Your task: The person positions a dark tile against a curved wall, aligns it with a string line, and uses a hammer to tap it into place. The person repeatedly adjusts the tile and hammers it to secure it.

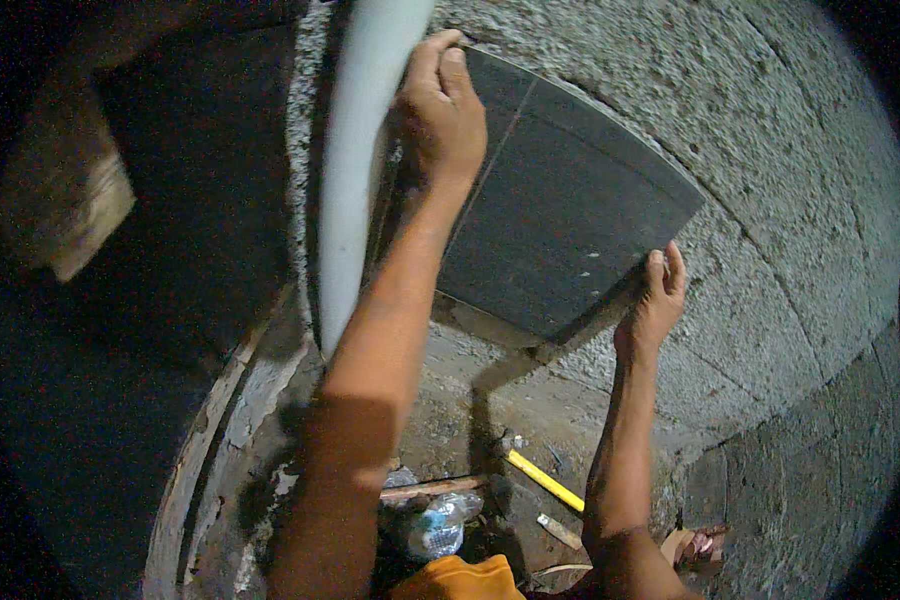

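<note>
Two bare hands on one dark grey tile (560, 200), which lies ahead of the person, upper middle of view, face toward the camera, before a rough cement wall (790, 170). Left hand (448, 110) at the upper left corner, fingers bent over the top edge, thumb toward the front: a narrow grip on the tile. Right hand (653, 300) lower, at the right-hand edge just below the right corner, thumb and fingers close together on that edge. Neither hand nearer; both touch, with most of the tile's face between them. Key relation: the hold runs slantwise, left high, right low. Long axis appears to follow the top edge, dropping from upper left toward the right; fisheye bend makes this uncertain. Pale line crosses the face nearer the left hand. Left side close beside a pale upright pipe (350, 200), the left wrist partly between; whether tile and pipe touch, cannot tell. Shadow under the lower edge; whether the back is flush with the wall, cannot tell. Below, well apart from the tile: yellow strip (545, 480), crumpled clear plastic bag (440, 530), thin wooden stick (432, 489).
</note>
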A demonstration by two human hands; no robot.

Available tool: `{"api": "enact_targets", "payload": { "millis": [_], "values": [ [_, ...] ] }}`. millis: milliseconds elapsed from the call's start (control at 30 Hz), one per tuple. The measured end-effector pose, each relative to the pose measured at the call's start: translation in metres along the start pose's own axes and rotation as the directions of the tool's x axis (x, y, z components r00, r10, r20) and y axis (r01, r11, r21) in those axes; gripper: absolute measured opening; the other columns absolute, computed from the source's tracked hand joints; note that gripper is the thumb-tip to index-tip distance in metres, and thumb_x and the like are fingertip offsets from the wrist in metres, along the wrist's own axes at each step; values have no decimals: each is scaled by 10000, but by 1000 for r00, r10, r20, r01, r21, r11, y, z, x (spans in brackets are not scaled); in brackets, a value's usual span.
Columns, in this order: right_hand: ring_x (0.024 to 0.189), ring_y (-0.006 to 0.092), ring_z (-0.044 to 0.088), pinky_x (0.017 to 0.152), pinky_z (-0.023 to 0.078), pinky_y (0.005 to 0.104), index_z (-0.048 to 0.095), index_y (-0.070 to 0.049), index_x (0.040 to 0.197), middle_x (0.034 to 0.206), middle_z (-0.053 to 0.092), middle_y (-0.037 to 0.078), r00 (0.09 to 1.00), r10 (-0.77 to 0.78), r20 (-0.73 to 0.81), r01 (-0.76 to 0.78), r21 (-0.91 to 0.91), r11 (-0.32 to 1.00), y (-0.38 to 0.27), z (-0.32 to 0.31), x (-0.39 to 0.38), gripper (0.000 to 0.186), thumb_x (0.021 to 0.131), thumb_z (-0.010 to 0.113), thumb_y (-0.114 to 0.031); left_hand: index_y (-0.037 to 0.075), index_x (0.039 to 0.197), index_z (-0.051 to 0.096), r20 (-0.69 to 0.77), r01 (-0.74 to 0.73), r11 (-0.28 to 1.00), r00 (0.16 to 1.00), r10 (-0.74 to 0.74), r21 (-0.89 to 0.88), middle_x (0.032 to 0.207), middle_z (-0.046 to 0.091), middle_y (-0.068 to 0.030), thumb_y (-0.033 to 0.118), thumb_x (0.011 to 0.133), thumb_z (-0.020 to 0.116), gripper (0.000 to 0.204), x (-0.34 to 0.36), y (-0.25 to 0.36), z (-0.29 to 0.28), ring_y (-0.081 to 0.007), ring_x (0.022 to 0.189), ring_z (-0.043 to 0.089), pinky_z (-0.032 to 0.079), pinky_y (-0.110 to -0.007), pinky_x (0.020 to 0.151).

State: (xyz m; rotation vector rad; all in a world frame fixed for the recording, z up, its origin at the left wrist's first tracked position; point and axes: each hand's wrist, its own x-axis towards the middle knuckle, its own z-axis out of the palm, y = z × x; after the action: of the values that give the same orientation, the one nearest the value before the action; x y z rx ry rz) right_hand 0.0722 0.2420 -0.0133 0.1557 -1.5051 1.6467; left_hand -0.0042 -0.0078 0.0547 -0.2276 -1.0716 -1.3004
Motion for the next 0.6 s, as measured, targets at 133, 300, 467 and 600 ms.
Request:
{"api": "enact_targets", "payload": {
  "millis": [133,300,467,600],
  "values": [
    [886,123,544,778,436,256,472,-16,1200,1032,569,64,1000,-9,12,10,-67,998,-2,4,-1,393,857,594,-163,34,1045,582,36,33,998,999,-34,51,986,619,-149,131,873,438,244,0,-3,-7,-272,918,585,438,-341,835],
    [853,154,552,749,450,274,499,-5,1172,1010,584,94,998,-69,12,69,-44,997,-2,5,-3,389,852,599,-202,42,1081,556,24,34,999,999,-34,-12,991,610,-188,101,870,437,250,-4,10,-14,-352,914,588,459,-389,787],
    [901,131,542,806,426,255,457,1,1218,1045,566,67,1000,-23,9,24,-124,992,-3,6,-3,400,872,569,-164,33,1085,549,19,-13,999,1000,13,30,987,608,-195,91,859,444,256,-4,0,-15,-364,916,582,459,-400,786],
    [888,131,541,802,427,257,459,-4,1220,1043,563,70,999,-10,39,12,-55,998,-2,2,-3,403,869,574,-166,21,1075,550,36,19,999,999,-21,42,989,607,-203,97,854,444,257,-15,-3,-17,-372,930,577,455,-402,804]
  ]
}}
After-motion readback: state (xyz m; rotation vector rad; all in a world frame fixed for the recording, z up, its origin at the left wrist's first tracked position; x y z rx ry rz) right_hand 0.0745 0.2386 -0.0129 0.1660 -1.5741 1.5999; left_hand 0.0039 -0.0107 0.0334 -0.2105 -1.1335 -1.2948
